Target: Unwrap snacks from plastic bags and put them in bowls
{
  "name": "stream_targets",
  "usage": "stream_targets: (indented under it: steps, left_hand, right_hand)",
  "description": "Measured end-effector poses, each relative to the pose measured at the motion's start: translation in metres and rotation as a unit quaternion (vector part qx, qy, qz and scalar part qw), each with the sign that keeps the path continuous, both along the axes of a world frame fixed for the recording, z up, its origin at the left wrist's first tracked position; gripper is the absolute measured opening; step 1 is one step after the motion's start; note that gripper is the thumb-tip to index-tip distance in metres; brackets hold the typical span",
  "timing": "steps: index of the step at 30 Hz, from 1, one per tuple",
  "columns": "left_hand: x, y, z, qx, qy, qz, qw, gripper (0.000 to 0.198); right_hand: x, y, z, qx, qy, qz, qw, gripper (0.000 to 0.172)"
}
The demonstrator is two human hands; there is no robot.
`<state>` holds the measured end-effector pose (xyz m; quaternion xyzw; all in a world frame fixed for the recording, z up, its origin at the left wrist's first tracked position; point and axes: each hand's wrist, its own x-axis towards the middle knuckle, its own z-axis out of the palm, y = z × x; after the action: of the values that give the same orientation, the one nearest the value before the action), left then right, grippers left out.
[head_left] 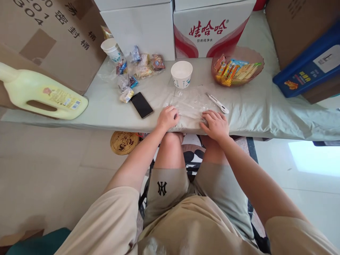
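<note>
My left hand [169,117] rests at the front edge of the cloth-covered surface, its fingers curled in; a small dark spot shows at them, too small to identify. My right hand [215,124] lies palm down with fingers somewhat spread, on the near right corner of a clear plastic sheet or bag [187,102]. The plastic lies crinkled between both hands. A white utility knife [217,103] is just beyond my right hand. Behind the plastic stands a white paper cup [181,74], upright. A black phone [142,105] lies left of my left hand.
Wrapped snacks [143,65] and a second paper cup [112,50] are at the back left. A pink translucent bowl [255,65] holds snack sticks. White boxes [138,32] line the back. A yellow jug [61,99] is left, a blue container [305,71] right.
</note>
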<state>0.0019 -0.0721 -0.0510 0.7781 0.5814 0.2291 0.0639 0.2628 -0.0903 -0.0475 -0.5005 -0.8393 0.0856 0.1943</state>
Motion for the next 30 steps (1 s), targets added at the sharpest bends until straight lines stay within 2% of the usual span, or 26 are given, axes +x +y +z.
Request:
stream_targets:
  steps: [6,10,14,17,19,22,27,30]
  left_hand:
    - [0.0,-0.002,0.002,0.009,0.007,-0.001,1.0,0.014]
    - [0.0,-0.003,0.003,0.012,-0.004,0.009,1.0,0.015]
    - [-0.005,-0.007,0.011,-0.031,-0.074,0.023,0.997,0.014]
    - [-0.015,-0.021,0.021,-0.043,-0.148,-0.003,0.988,0.015]
    - [-0.023,-0.032,0.028,-0.044,-0.208,-0.02,0.977,0.015]
    - [-0.031,-0.042,0.037,-0.101,-0.281,-0.006,0.954,0.017]
    - [-0.033,-0.027,0.047,-0.202,-0.42,0.098,0.879,0.026]
    - [-0.037,-0.021,0.054,-0.248,-0.423,0.086,0.867,0.031]
  right_hand:
    - [0.0,0.002,0.004,-0.025,-0.011,0.004,1.0,0.032]
    - [-0.01,0.006,0.001,-0.038,0.032,-0.037,0.998,0.024]
    - [-0.012,0.006,-0.004,-0.011,0.108,-0.072,0.991,0.025]
    - [-0.001,0.002,-0.007,0.029,0.188,-0.053,0.98,0.026]
    - [0.008,-0.002,-0.006,0.038,0.222,-0.045,0.973,0.024]
    - [0.018,-0.008,0.0,-0.016,0.252,-0.066,0.965,0.02]
    - [0.019,-0.013,0.015,-0.127,0.349,-0.085,0.925,0.025]
    - [0.015,-0.01,0.023,-0.164,0.427,-0.119,0.881,0.027]
